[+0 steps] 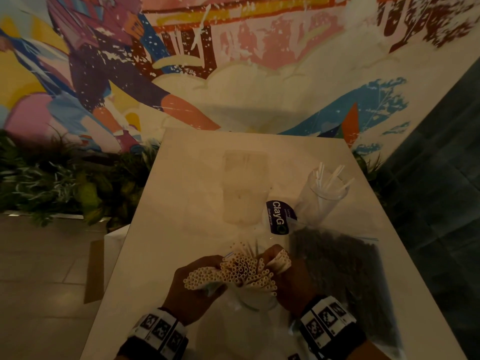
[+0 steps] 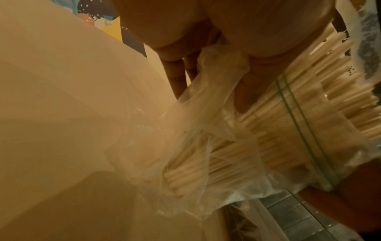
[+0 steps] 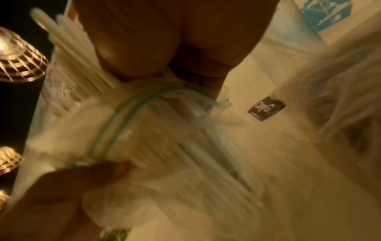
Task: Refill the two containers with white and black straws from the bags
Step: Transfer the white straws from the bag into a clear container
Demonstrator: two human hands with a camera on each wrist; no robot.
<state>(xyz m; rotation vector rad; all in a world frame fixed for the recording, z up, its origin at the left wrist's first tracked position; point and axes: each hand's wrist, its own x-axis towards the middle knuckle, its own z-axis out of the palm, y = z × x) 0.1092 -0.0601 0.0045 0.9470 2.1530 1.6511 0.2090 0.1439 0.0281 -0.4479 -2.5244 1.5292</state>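
A pale table (image 1: 181, 203) runs away from the person toward a wall painted with a bright mural (image 1: 181, 61). Green plants (image 1: 52, 183) line the wall's foot at the left, tiled floor (image 1: 39, 255) lies below them, and dark tiles (image 1: 441, 203) fill the right side.

At the near edge, the left hand (image 1: 192, 289) and right hand (image 1: 291, 279) both grip the white straws (image 1: 241, 271), whose open ends fan toward the head camera from the mouth of a clear bag (image 1: 246, 328). The left fingers curl around one side of the bundle, the right fingers around the other. Just right of the hands lies a zip bag of black straws (image 1: 342, 268) flat on the table. Farther off at the right stands a clear cup (image 1: 322, 201) with a few white straws leaning in it. A purple sticker (image 1: 279, 216) sits between cup and hands.

The left wrist view shows what the head view hides: the crumpled bag plastic (image 2: 195, 114) pinched under the left fingers (image 2: 177, 78), and the bag's zip strip (image 2: 299, 130) crossing the straws. The right wrist view, blurred, shows the same strip (image 3: 115, 124) curving round the bundle, and woven lamps (image 3: 18, 62) at the left edge.
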